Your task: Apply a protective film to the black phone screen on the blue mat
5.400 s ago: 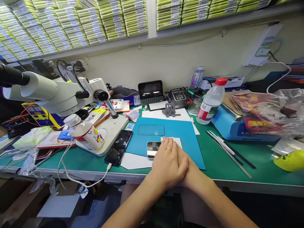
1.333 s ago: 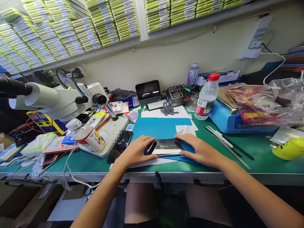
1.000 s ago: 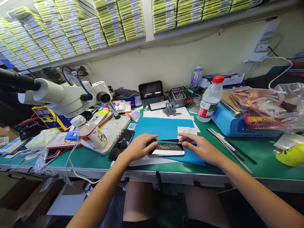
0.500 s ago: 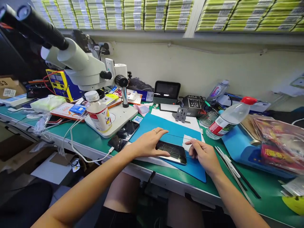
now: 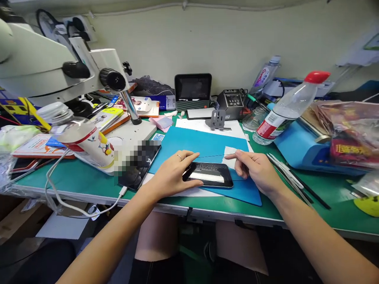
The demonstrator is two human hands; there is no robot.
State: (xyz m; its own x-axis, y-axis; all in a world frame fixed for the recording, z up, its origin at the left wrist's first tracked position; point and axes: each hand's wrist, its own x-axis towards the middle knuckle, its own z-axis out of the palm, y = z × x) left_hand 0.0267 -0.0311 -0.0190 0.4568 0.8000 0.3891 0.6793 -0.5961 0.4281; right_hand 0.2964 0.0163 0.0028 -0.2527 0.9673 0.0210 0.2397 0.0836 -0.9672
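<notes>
A clear, thin screen protector (image 5: 214, 157) with fine dark edges spans the space between my hands, just above a black phone (image 5: 220, 175). My left hand (image 5: 174, 173) grips its left end, fingertips on the far edge and thumb on the near edge. At the other end, my right hand (image 5: 251, 167) has its index finger at the far corner, the other fingers curled below. The phone lies face up on a blue mat (image 5: 189, 142), its dark glass reflecting light. A white slip (image 5: 229, 152) lies behind the protector, partly covered by my right fingers.
Left of the mat, another black phone (image 5: 142, 167) has a white cable (image 5: 121, 193) at its near end. A clear jar (image 5: 89, 144) and a microscope (image 5: 112, 81) stand farther left. At right are tweezers and thin tools (image 5: 291, 177), a red-capped bottle (image 5: 287, 108) and a blue tray (image 5: 299, 152).
The view has tilted down and come closer, so the shelf of boxes is out of sight. Both hands keep hold of the screen protector, little changed over the phone.
</notes>
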